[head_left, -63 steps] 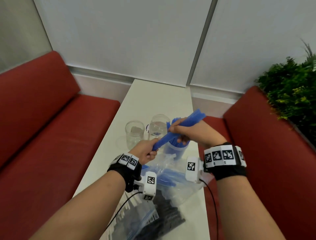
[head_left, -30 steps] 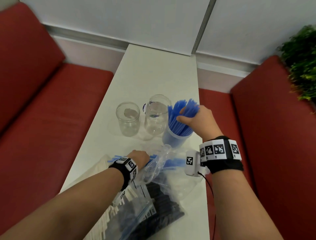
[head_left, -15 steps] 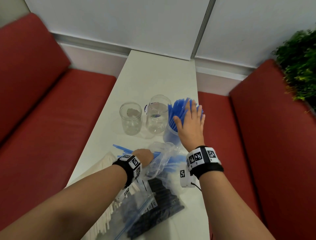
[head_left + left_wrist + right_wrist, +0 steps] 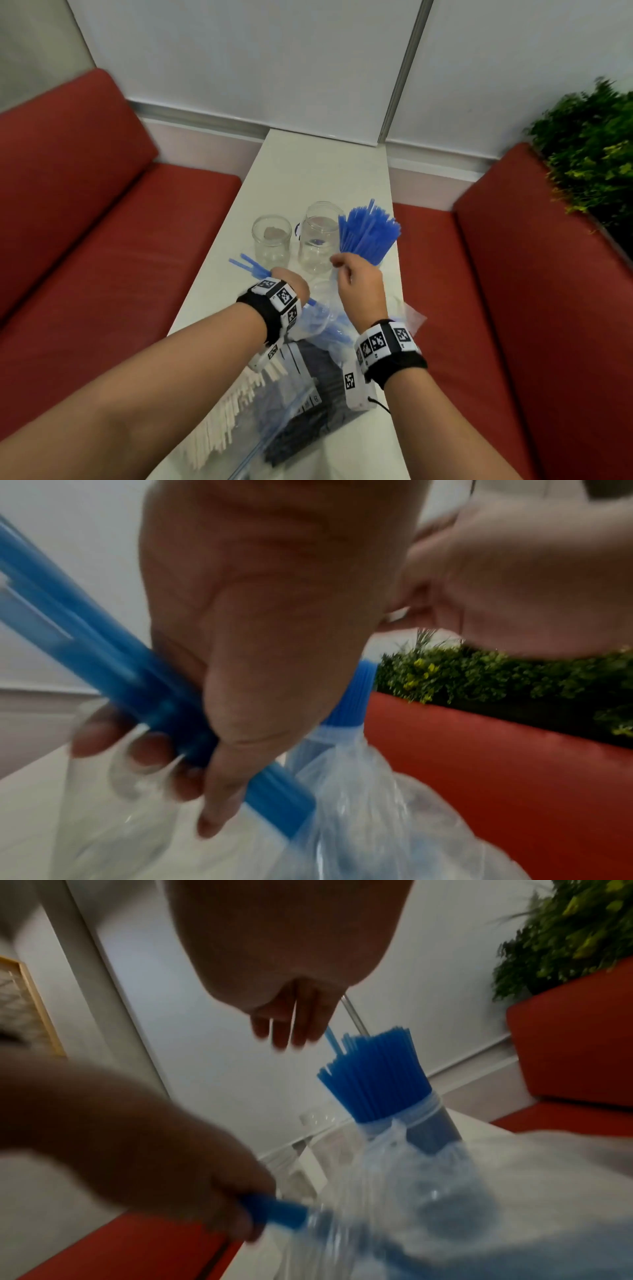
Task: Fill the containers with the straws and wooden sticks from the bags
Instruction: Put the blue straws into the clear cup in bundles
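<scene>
1. While the white table [image 4: 318, 171] carries everything, a handful of loose blue plastic straws [image 4: 248, 265] is gripped in the left hand [image 4: 291, 284], fingers curled round it, its ends drawn from the clear plastic bag [image 4: 325, 318] just right of the grip.
2. Beyond that grip, two empty clear glass jars [image 4: 272, 240] are seen.
3. Loosely curled, holding nothing, the right hand [image 4: 358, 287] is held just before the straw-filled clear container [image 4: 435, 1129].
</scene>
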Available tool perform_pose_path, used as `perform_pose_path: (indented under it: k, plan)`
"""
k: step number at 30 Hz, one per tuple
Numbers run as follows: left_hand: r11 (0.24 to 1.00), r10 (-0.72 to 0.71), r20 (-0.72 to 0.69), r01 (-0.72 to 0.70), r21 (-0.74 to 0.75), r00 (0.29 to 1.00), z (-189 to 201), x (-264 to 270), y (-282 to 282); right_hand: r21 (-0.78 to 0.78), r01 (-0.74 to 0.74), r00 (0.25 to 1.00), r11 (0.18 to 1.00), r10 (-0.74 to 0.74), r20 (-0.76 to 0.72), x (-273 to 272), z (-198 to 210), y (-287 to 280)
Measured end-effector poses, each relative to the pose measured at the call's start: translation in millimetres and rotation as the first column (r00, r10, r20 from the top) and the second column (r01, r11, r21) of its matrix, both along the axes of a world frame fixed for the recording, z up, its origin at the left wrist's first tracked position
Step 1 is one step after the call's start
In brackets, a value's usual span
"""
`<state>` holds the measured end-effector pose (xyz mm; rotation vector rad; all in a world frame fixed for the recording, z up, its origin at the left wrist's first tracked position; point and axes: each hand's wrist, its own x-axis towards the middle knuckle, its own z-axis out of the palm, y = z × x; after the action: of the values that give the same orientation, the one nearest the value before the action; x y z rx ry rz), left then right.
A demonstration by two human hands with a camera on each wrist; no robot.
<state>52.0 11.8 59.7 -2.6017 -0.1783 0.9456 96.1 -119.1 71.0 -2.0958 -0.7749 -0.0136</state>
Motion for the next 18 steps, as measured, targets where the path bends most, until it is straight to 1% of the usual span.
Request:
perform_pose_path:
  k: [2, 3, 4, 5, 6, 7, 8, 9, 10, 11, 12, 13, 14, 15, 16, 18]
  plan:
    - [0.996, -0.035, -0.028, 0.037, 0.086, 0.999, 21.4, 0.2, -3.8, -0.191, -0.153, 0.979, 0.97, 0.122, -0.162, -16.3, -5.4, 6.2]
    - [0.997, 0.011, 0.037, -0.014, 0.08, 0.999, 29.7, -1.5, -6.4, -0.262, -0.223, 0.962, 0.939, 0.169, -0.214, -23.6, -7.9, 8.6]
    - [0.995, 0.084, 0.146, -0.09, 0.035, 0.986, 35.2, -1.4, -10.9, -0.299, -0.266, 0.948, 0.916, 0.193, -0.253, -27.6, -9.5, 10.8]
    - [0.989, 0.148, 0.175, -0.149, -0.008, 0.973, 48.2, 1.5, -17.2, -0.306, -0.274, 0.942, 0.912, 0.189, -0.277, -32.1, -8.9, 12.4]
    - [0.996, 0.066, 0.057, -0.07, 0.06, 0.996, 64.8, 0.3, -21.9, -0.282, -0.26, 0.94, 0.923, 0.175, -0.293, -35.4, -7.1, 14.5]
    - [0.988, -0.08, -0.047, 0.086, 0.132, 0.996, 81.4, -2.9, -25.8, -0.22, -0.243, 0.936, 0.945, 0.169, -0.31, -37.8, -3.7, 18.4]
    - [0.98, -0.088, -0.076, 0.101, 0.173, 0.993, 92.2, -0.8, -30.6, -0.141, -0.236, 0.919, 0.961, 0.173, -0.355, -38.6, 3.2, 23.0]
    - [0.982, -0.094, 0.033, 0.087, 0.168, 0.995, 101.8, 1.3, -35.9, -0.086, -0.227, 0.891, 0.97, 0.171, -0.42, -38.6, 13.2, 29.9]
    - [0.989, -0.058, 0.189, 0.031, 0.144, 0.98, 113.4, -4.6, -40.3, -0.066, -0.219, 0.863, 0.973, 0.162, -0.479, -38.0, 22.2, 36.7]
    - [0.992, -0.007, 0.258, -0.026, 0.123, 0.966, 128.7, -6.7, -41.8, -0.06, -0.186, 0.853, 0.981, 0.131, -0.506, -38.5, 28.8, 42.2]
    - [0.994, -0.01, 0.33, -0.026, 0.105, 0.944, 142.7, -8.7, -41.4, -0.036, -0.133, 0.875, 0.99, 0.1, -0.473, -39.9, 32.7, 43.8]
    - [0.996, -0.057, 0.42, 0.025, 0.081, 0.906, 161.0, -10.0, -40.6, 0.035, -0.1, 0.898, 0.994, 0.106, -0.427, -40.5, 34.4, 43.2]
    - [0.996, -0.091, 0.499, 0.079, 0.046, 0.862, 180.3, -13.2, -37.8, 0.13, -0.104, 0.908, 0.986, 0.147, -0.392, -41.2, 35.9, 40.3]
    - [0.992, -0.121, 0.576, 0.124, 0.033, 0.809, 199.4, -15.9, -35.0, 0.202, -0.11, 0.903, 0.973, 0.182, -0.388, -42.4, 34.8, 35.7]
    - [0.988, -0.117, 0.676, 0.154, 0.005, 0.728, 218.5, -19.4, -31.4, 0.24, -0.093, 0.887, 0.966, 0.19, -0.421, -42.3, 31.9, 32.9]
    - [0.983, -0.084, 0.853, 0.184, -0.015, 0.515, 245.6, -22.4, -18.0, 0.292, -0.015, 0.84, 0.956, 0.171, -0.514, -40.4, 26.0, 33.1]
